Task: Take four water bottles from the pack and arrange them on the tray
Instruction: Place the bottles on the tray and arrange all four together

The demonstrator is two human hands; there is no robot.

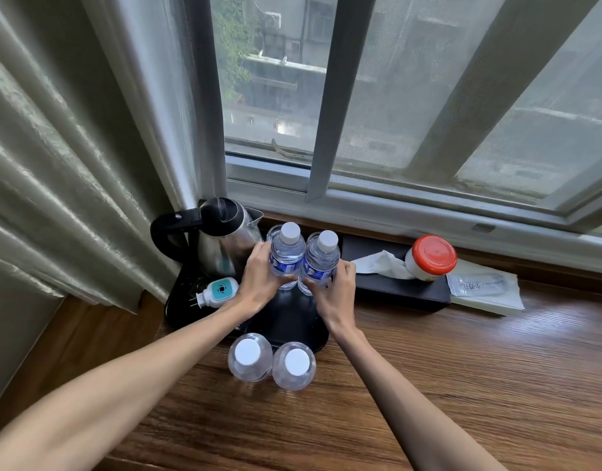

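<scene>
Wooden counter (462,385) under the window, dark tray (292,321) at its back-left corner. Steel kettle (224,243) on the tray's left side, a white plug-in gadget (218,292) just in front of it; black tissue box (401,287) just right of the tray, with a red-lidded jar (430,256) on it. No pack in view. Four clear bottles, white caps on: two upright at the tray's far side, touching side by side, and two more — near-left bottle (249,356) and near-right bottle (294,366) — upright on the counter just off the tray's front edge, not yet placed. Left hand (260,280) wrapped around the far-left bottle (287,254) at the blue label; right hand (337,290) clasped likewise around the far-right bottle (320,263), fingers low on the body. Whether both bases rest on the tray or hang a touch above it — cannot tell. Apparently full, so likely moderately heavy for the size and fairly firm, yet thin-walled plastic gives under a hard squeeze. Smooth sides, perhaps slippery; the labelled waist offers the surest hold, mid-height, close to the centre of weight. Tall and narrow, so prone to tipping if set down tilted or knocked against a neighbour.
</scene>
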